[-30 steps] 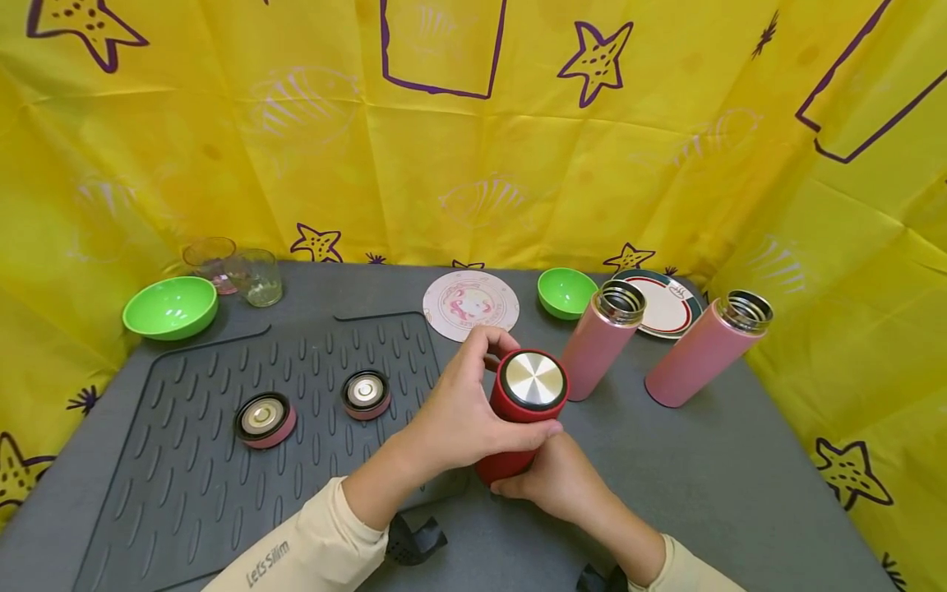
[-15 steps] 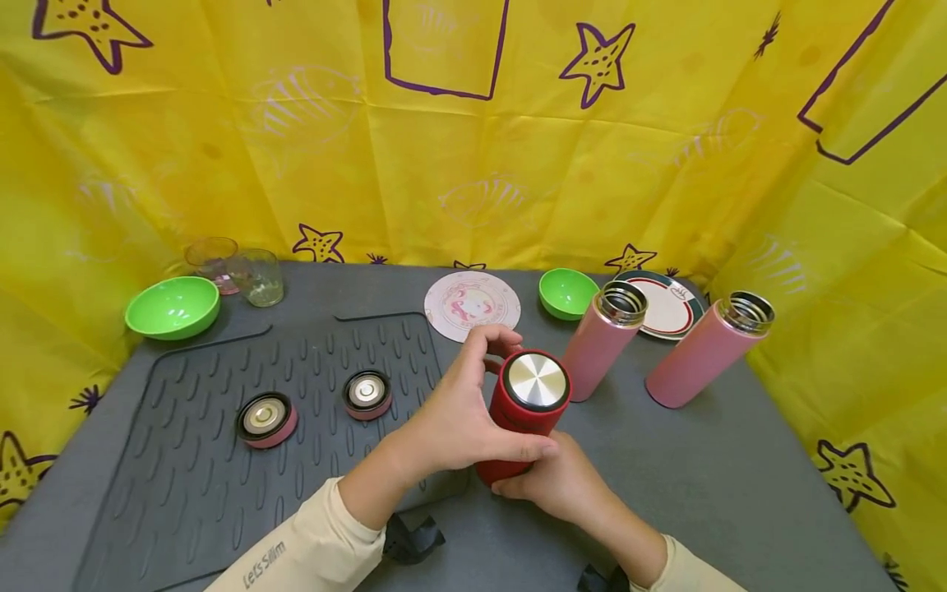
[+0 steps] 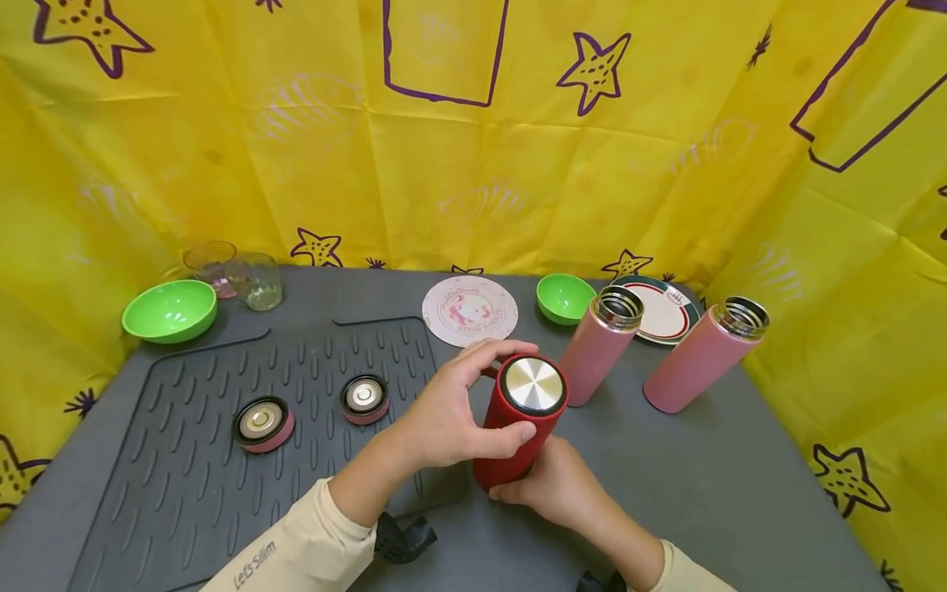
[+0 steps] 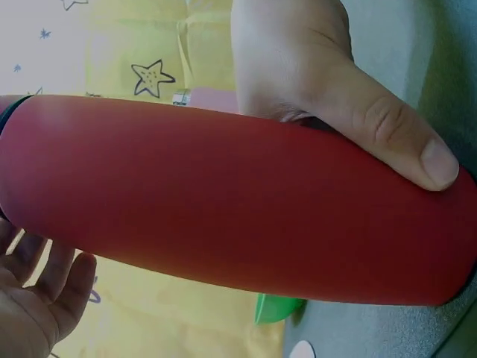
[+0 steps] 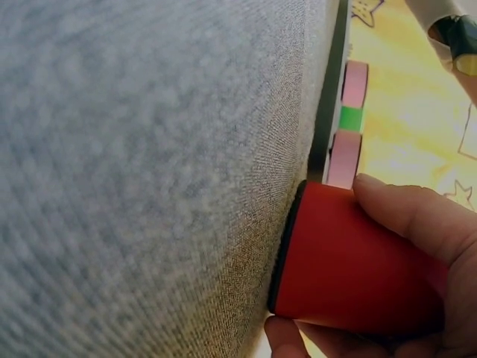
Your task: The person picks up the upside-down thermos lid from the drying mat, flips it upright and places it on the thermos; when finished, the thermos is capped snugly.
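A red thermos bottle [image 3: 510, 444] stands on the grey table, its lid topped by a shiny metal disc [image 3: 533, 384] with a black rim. My left hand [image 3: 459, 411] curls round its upper end, thumb on the near side and index finger on the far side. In the left wrist view, several of that hand's fingers [image 4: 59, 283] show beside the top end. Lower down, my right hand [image 3: 555, 485] grips the bottle near its base. The right wrist view shows the black-edged base [image 5: 335, 261] against the tabletop.
Two lidless pink bottles [image 3: 601, 341] [image 3: 699, 362] stand to the right. Two pink-edged lids [image 3: 262, 423] [image 3: 364, 399] lie upturned on the ridged mat [image 3: 200, 510]. Green bowls [image 3: 170, 312] [image 3: 565, 298], glasses [image 3: 255, 281], a pink disc [image 3: 469, 311] and a plate [image 3: 658, 308] line the back.
My left thumb has slid back leftward along the bottle's near side, and the left fingers have shifted forward round the top. My right hand and the bottle stay in place.
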A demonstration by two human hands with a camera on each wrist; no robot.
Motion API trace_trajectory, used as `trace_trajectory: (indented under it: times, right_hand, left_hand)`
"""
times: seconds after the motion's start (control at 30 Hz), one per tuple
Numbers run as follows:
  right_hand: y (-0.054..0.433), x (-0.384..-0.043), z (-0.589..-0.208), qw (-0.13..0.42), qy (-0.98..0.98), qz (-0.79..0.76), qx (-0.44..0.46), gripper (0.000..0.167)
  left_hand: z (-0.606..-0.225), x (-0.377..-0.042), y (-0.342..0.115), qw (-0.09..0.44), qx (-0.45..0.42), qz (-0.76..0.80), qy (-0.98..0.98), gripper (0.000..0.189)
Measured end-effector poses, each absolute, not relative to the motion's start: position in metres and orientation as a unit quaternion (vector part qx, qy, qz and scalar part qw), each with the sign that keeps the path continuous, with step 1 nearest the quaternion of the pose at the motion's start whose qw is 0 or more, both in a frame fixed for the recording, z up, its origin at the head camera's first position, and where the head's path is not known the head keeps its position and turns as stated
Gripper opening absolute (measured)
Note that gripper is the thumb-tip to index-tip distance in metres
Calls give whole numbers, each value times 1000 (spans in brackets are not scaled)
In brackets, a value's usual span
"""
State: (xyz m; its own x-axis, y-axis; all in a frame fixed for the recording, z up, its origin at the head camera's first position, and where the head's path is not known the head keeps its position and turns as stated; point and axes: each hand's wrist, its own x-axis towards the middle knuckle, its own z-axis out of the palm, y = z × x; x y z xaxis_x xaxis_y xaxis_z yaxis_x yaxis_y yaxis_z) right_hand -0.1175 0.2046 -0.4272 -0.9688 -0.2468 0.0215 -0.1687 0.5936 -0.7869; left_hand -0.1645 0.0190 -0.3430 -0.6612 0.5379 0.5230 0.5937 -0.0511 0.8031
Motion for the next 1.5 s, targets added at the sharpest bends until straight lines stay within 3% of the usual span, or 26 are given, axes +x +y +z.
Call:
trace_trajectory:
  times: [0.13, 0.23, 0.4, 0.6, 0.8, 0.93, 1.07, 1.3, 1.5]
  right_hand:
    - [206, -119, -426, 40, 897, -425, -115, 61]
    - [206, -119, -426, 39, 898, -422, -114, 64]
    - [205, -118, -425, 45, 899, -419, -118, 57]
    - [205, -118, -426, 39, 893, -431, -121, 57]
    - [205, -118, -427, 34, 887, -445, -119, 61]
    - [205, -119, -427, 30, 884, -451, -119, 67]
    - [204, -118, -427, 34, 892, -436, -115, 62]
    - [204, -117, -427, 43, 893, -434, -110, 59]
    - [204, -118, -428, 35, 889, -443, -113, 61]
  left_hand:
    - [-343, -158, 24, 32, -363, -595, -716, 81]
    - [-342, -156, 28, 50, -334, -600, -725, 75]
    - [-347, -163, 24, 57, -382, -608, -694, 64]
    - [-349, -168, 20, 18, -426, -614, -664, 67]
    - [-341, -157, 25, 30, -370, -597, -712, 81]
    - [-339, -152, 30, 53, -327, -596, -732, 74]
    - [-342, -159, 27, 55, -357, -603, -711, 65]
    - [-347, -171, 17, 8, -425, -611, -668, 65]
    - [-343, -158, 22, 28, -373, -597, -710, 77]
